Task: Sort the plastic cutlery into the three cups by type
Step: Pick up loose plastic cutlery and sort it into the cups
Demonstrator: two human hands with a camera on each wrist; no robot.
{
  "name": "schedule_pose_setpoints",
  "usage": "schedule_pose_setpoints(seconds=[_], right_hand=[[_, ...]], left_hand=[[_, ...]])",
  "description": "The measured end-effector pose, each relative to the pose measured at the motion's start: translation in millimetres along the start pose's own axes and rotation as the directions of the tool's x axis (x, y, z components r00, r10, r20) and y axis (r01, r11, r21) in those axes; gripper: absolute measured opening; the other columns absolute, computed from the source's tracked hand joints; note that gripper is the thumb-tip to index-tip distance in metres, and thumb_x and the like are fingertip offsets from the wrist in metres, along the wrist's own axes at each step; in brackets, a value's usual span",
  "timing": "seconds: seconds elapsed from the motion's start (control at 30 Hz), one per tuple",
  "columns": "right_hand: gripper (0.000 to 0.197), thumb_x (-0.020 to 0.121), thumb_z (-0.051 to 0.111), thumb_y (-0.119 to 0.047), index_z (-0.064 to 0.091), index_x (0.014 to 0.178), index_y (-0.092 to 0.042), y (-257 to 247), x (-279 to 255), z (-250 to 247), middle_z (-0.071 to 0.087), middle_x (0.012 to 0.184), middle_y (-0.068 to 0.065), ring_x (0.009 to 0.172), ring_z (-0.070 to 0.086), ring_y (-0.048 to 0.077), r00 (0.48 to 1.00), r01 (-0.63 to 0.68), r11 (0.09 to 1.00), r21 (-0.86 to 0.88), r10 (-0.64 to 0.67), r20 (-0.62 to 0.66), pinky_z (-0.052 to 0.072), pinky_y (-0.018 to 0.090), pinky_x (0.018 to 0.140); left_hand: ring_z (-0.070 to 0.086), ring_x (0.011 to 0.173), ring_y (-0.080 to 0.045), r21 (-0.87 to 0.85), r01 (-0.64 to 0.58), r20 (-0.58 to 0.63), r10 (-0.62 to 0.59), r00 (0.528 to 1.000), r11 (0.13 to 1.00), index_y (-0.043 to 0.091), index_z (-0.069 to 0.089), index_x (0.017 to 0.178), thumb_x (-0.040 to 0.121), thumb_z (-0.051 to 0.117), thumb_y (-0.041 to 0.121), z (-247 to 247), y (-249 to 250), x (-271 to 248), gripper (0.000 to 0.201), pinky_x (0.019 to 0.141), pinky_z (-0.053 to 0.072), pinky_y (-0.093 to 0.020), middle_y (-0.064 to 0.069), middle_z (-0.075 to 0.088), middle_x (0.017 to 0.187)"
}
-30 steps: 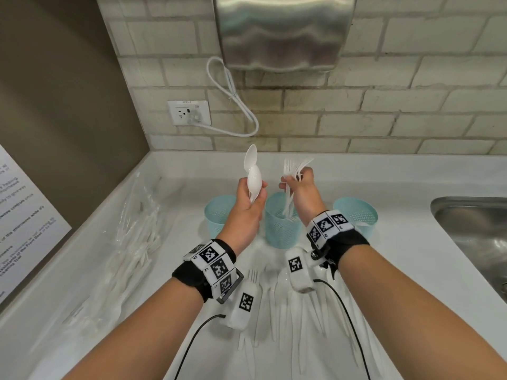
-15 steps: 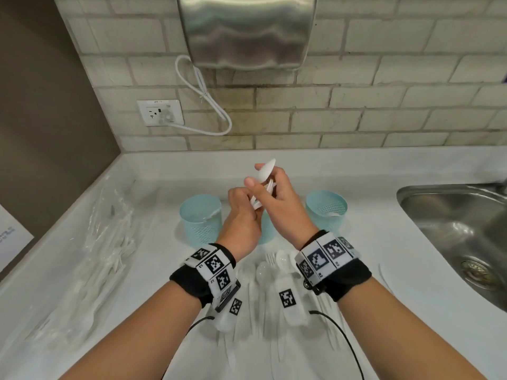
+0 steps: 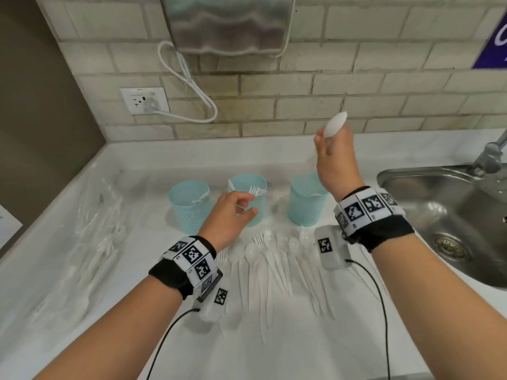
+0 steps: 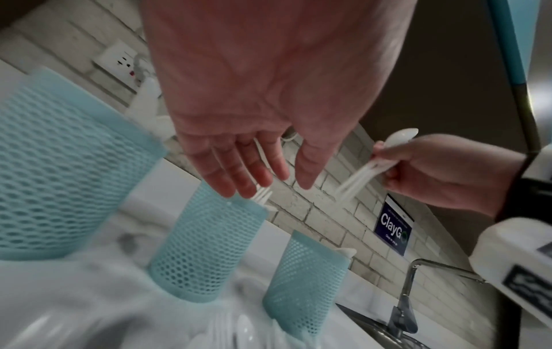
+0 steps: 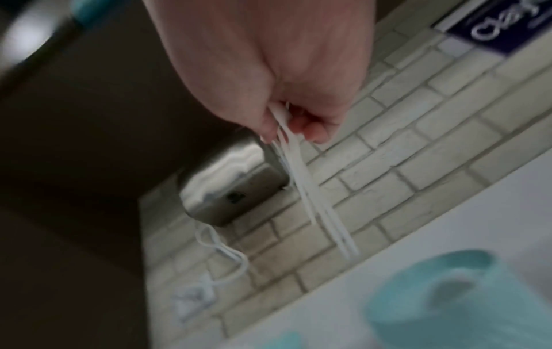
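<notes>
The bunch of white plastic spoons has gone from the left hand to the right hand, whose grip is closed tight round the handles, above the right blue mesh cup. So I think the spoons go in there next. The left hand is now loose and holds nothing, near the middle blue mesh cup with forks. More white plastic cutlery waits on the white table. The right wrist view is blurry, and the spoon count is hard to tell.

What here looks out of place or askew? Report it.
Little stands out. White plastic forks lean over the rim of the middle pale blue mesh cup rather than standing upright. A heap of unsorted white plastic cutlery lies on the white counter.
</notes>
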State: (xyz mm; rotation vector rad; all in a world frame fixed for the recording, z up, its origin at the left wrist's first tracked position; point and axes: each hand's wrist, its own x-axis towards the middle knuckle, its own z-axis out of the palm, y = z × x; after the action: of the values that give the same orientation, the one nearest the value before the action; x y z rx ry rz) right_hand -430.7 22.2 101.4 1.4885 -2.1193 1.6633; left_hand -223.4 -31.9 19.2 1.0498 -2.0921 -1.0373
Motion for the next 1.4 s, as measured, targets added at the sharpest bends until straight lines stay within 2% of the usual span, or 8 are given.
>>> schedule_pose_setpoints(seconds=[0.17, 0.4, 0.53, 0.63, 0.77, 0.87, 1.27, 1.4], right_hand=[[0.013, 0.091, 0.046, -0.003, 0.055, 0.101, -0.002, 44, -1, 18, 0.05, 0.114, 0.022, 0.1, 0.051, 0.034, 0.972, -0.194, 0.96, -0.203, 0.216, 0.093, 0.044, 0.043, 0.092], [0.051, 0.086, 0.062, -0.019, 0.043, 0.133, -0.007, 47, -30, 14, 0.042, 0.132, 0.018, 0.122, 0.044, 0.03, 0.894, -0.336, 0.904, -0.263, 0.394, 0.214, 0.032, 0.031, 0.105], [0.041, 0.082, 0.068, -0.021, 0.053, 0.118, -0.009, 18, -65, 8, 0.049, 0.118, 0.012, 0.109, 0.049, 0.025, 0.962, -0.235, 0.958, -0.168, 0.254, 0.105, 0.035, 0.024, 0.091], [0.017, 0.082, 0.07, -0.026, 0.065, 0.09, -0.012, 8, -103, 15, 0.063, 0.089, 0.004, 0.083, 0.058, 0.017, 0.891, -0.25, 0.946, -0.204, 0.307, 0.335, 0.04, 0.024, 0.072], [0.022, 0.085, 0.062, -0.02, 0.068, 0.105, -0.013, 18, -149, 28, 0.061, 0.114, 0.007, 0.105, 0.06, 0.023, 0.695, -0.125, 0.867, -0.482, 0.423, 0.581, 0.046, 0.03, 0.092], [0.032, 0.09, 0.054, -0.014, 0.06, 0.121, -0.008, 19, -169, 33, 0.045, 0.129, 0.01, 0.114, 0.054, 0.026, 0.602, -0.039, 0.83, -0.556, 0.464, 0.65, 0.045, 0.032, 0.099], [0.031, 0.09, 0.045, -0.002, 0.067, 0.112, -0.004, -8, -188, 71, 0.065, 0.117, 0.012, 0.11, 0.06, 0.027, 0.51, 0.066, 0.918, -0.391, 0.305, 0.804, 0.047, 0.033, 0.097], [0.031, 0.084, 0.049, 0.002, 0.069, 0.104, -0.012, -6, -173, 65, 0.061, 0.116, 0.007, 0.109, 0.059, 0.023, 0.677, -0.066, 0.927, -0.369, 0.313, 0.666, 0.046, 0.029, 0.096]], left_hand=[[0.057, 0.092, -0.012, 0.226, 0.176, 0.143, -0.211, 0.967, 0.958, 0.022, 0.06, 0.113, 0.087, 0.064, 0.035, -10, -21, -22, 0.03, 0.082, 0.045, -0.026, 0.0, 0.057, 0.107], [0.052, 0.116, -0.024, 0.487, 0.371, 0.123, -0.483, 0.867, 0.791, 0.021, 0.052, 0.123, 0.075, 0.07, 0.052, -16, -46, -48, 0.059, 0.1, 0.044, -0.041, -0.007, 0.048, 0.127], [0.047, 0.125, -0.026, 0.59, 0.426, 0.107, -0.59, 0.8, 0.686, 0.01, 0.03, 0.141, 0.068, 0.069, 0.064, -16, -50, -58, 0.099, 0.103, 0.042, -0.039, -0.01, 0.036, 0.14], [0.055, 0.118, -0.028, 0.625, 0.477, 0.083, -0.66, 0.747, 0.618, 0.003, 0.015, 0.144, 0.062, 0.07, 0.071, -16, -52, -61, 0.12, 0.096, 0.049, -0.041, -0.013, 0.039, 0.139], [0.06, 0.058, -0.016, 0.584, 0.524, 0.098, -0.694, 0.713, 0.621, 0.0, 0.028, 0.127, 0.067, 0.072, 0.063, -16, -50, -68, 0.097, 0.058, 0.049, -0.025, -0.003, 0.063, 0.073], [0.055, 0.042, -0.017, 0.475, 0.581, 0.114, -0.701, 0.705, 0.661, 0.0, 0.047, 0.112, 0.068, 0.078, 0.051, -16, -51, -68, 0.075, 0.05, 0.048, -0.025, -0.004, 0.061, 0.06], [0.071, 0.087, -0.031, 0.487, 0.439, 0.186, -0.581, 0.793, 0.755, 0.016, 0.04, 0.068, 0.087, 0.064, 0.038, -15, -29, -71, 0.037, 0.082, 0.058, -0.041, -0.017, 0.073, 0.093], [0.066, 0.088, -0.026, 0.609, 0.393, 0.179, -0.602, 0.778, 0.689, 0.009, 0.058, 0.098, 0.079, 0.055, 0.067, -19, -26, -70, 0.061, 0.084, 0.055, -0.033, -0.01, 0.067, 0.104]])
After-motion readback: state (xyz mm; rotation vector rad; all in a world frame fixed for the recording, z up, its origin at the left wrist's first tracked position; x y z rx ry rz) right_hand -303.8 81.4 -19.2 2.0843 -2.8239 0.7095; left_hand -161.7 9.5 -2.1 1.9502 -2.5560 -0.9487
